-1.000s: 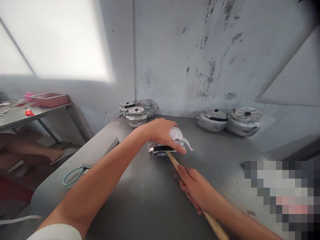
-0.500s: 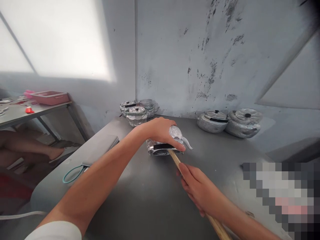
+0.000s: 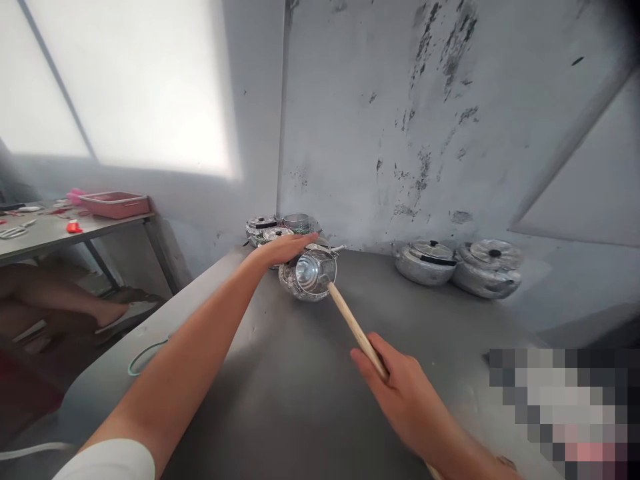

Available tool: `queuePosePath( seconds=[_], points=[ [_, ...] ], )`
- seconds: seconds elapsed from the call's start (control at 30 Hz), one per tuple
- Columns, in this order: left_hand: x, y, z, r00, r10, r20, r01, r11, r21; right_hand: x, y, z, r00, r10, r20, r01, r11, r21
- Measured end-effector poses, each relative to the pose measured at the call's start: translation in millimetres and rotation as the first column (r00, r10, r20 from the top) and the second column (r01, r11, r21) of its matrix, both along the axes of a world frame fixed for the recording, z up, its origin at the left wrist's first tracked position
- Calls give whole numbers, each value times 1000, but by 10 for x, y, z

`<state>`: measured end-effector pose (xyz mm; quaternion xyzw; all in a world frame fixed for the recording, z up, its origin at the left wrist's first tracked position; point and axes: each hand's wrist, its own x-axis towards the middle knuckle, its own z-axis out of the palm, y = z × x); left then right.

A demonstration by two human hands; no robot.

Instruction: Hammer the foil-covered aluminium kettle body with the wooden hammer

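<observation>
A small silver kettle (image 3: pixel 290 280) with a crinkled, dented-looking surface is tipped on the grey table, its round mouth facing me and its spout pointing right. My left hand (image 3: pixel 286 249) holds it from above, the fingers stretched along its upper side; the thumb is hidden. In my closed right hand (image 3: pixel 395 380) is a wooden stick (image 3: pixel 350 320), slanting up and left. The stick's far end meets the kettle's mouth at the lower right rim; I cannot tell whether it reaches inside.
Several silver pots (image 3: pixel 263 227) stand close behind the kettle. Two lidded pots (image 3: pixel 425 263) sit at the back right by the stained wall. A teal cord loop (image 3: pixel 140 360) lies left of my forearm. On another table are a pink basket (image 3: pixel 117 205) and scissors (image 3: pixel 17 230); a person's leg shows below.
The kettle has turned so its mouth opens towards me, and it has shifted left. My left fingers have straightened over it. My right hand has moved slightly down and right along with the stick.
</observation>
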<state>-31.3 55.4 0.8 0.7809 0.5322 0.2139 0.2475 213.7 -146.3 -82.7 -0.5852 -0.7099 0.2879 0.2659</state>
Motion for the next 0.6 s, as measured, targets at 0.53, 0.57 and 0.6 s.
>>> queuePosePath(
  seconds=[0.53, 0.57, 0.6],
  points=[
    [310, -340, 117, 953, -109, 284, 232, 863, -448, 34, -57, 128, 950, -271, -153, 305, 912, 275],
    [348, -363, 113, 956, -120, 269, 232, 870, -436, 34, -61, 135, 951, -269, -150, 302, 911, 281],
    [384, -385, 107, 960, -135, 245, 230, 880, -416, 33, -66, 140, 952, -267, -149, 300, 910, 286]
  ],
)
